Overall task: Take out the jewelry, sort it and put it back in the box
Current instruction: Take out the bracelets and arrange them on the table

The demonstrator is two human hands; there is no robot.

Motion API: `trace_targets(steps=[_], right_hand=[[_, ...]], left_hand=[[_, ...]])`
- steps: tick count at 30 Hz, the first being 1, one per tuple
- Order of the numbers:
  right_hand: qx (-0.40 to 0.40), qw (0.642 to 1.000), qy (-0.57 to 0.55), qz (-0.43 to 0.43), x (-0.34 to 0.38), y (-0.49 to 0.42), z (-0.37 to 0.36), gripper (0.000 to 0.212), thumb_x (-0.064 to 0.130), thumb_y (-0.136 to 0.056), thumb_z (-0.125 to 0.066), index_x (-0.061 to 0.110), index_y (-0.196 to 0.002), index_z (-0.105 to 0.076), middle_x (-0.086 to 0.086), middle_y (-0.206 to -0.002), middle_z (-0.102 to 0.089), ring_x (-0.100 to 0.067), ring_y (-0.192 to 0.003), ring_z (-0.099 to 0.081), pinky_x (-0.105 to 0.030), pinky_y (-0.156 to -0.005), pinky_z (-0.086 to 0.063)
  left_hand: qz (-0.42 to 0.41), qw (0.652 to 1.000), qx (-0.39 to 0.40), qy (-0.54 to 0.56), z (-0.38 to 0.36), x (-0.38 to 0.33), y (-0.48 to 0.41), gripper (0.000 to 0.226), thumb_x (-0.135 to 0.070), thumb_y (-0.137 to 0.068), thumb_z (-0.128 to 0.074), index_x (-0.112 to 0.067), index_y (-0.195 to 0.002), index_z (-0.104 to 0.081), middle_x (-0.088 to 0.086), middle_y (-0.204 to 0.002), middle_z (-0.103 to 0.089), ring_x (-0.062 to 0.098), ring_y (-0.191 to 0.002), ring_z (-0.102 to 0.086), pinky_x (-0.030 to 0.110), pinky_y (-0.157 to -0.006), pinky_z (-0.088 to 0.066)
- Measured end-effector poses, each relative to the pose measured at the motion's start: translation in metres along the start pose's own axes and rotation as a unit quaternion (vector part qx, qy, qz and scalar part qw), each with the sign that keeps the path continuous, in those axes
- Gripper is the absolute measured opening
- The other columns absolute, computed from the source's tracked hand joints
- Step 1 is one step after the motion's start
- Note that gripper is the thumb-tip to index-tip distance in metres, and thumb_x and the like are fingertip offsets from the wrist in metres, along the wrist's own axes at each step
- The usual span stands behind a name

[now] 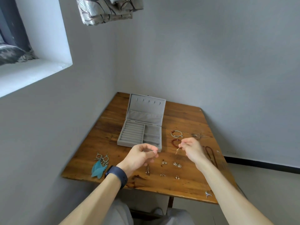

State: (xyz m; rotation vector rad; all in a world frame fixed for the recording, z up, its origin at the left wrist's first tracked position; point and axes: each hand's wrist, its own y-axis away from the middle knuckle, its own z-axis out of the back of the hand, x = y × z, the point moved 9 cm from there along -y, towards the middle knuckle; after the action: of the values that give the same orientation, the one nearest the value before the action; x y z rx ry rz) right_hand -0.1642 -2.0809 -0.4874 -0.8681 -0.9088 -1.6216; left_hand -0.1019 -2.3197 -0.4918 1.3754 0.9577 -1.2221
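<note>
Gold pendant just below pinching right hand — left hand curled, grip unclear

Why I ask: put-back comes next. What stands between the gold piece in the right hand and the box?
Only the left hand, over the near right corner of the box; the right hand pinches the gold piece.
</note>
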Motion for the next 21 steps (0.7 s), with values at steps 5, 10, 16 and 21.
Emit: trace_targets(steps=[5, 10, 16, 21], right_hand=[[-0.032, 0.993, 0.11, -0.012, -0.023, -0.02, -0.007, 0.011, 0.018, -0.092, -0.066, 0.025, -0.101, -0.065, 0.005, -0.109, -0.07, -0.016, -0.098, -0.062, -0.031, -0.08, -0.046], [-0.073, 0.964, 0.255, -0.011, -0.053, -0.026, 0.003, 0.011, 0.023, -0.096, -0.058, 0.032, -0.098, -0.063, 0.004, -0.106, -0.072, -0.016, -0.085, -0.056, -0.027, -0.071, -0.04], [-0.128, 0.939, 0.318, 0.038, -0.037, 0.001, 0.018, 0.017, 0.032, -0.099, -0.057, 0.022, -0.109, -0.066, 0.001, -0.102, -0.074, -0.022, -0.089, -0.063, -0.025, -0.072, -0.042], [0.001, 0.997, 0.023, 0.067, -0.014, 0.077, -0.002, 0.016, 0.035, -0.096, -0.063, 0.035, -0.112, -0.066, 0.019, -0.109, -0.068, 0.0, -0.103, -0.063, -0.013, -0.077, -0.044]], left_hand=[[0.008, 1.0, -0.005, -0.009, 0.013, 0.008, 0.003, 0.012, -0.027, -0.092, -0.068, -0.022, -0.103, -0.07, -0.004, -0.093, -0.077, 0.009, -0.079, -0.071, 0.023, -0.068, -0.05], [0.01, 1.0, 0.004, -0.023, 0.013, 0.007, 0.002, 0.014, -0.029, -0.093, -0.067, -0.023, -0.105, -0.07, -0.006, -0.094, -0.077, 0.008, -0.081, -0.071, 0.024, -0.071, -0.051], [0.001, 0.998, 0.032, -0.046, -0.006, -0.004, 0.002, 0.015, -0.031, -0.093, -0.067, -0.024, -0.106, -0.069, -0.005, -0.093, -0.077, 0.011, -0.085, -0.072, 0.029, -0.078, -0.053], [0.005, 0.992, 0.101, -0.076, -0.039, -0.01, 0.007, 0.017, -0.031, -0.093, -0.066, -0.022, -0.108, -0.068, -0.003, -0.095, -0.077, 0.014, -0.089, -0.071, 0.027, -0.076, -0.052]])
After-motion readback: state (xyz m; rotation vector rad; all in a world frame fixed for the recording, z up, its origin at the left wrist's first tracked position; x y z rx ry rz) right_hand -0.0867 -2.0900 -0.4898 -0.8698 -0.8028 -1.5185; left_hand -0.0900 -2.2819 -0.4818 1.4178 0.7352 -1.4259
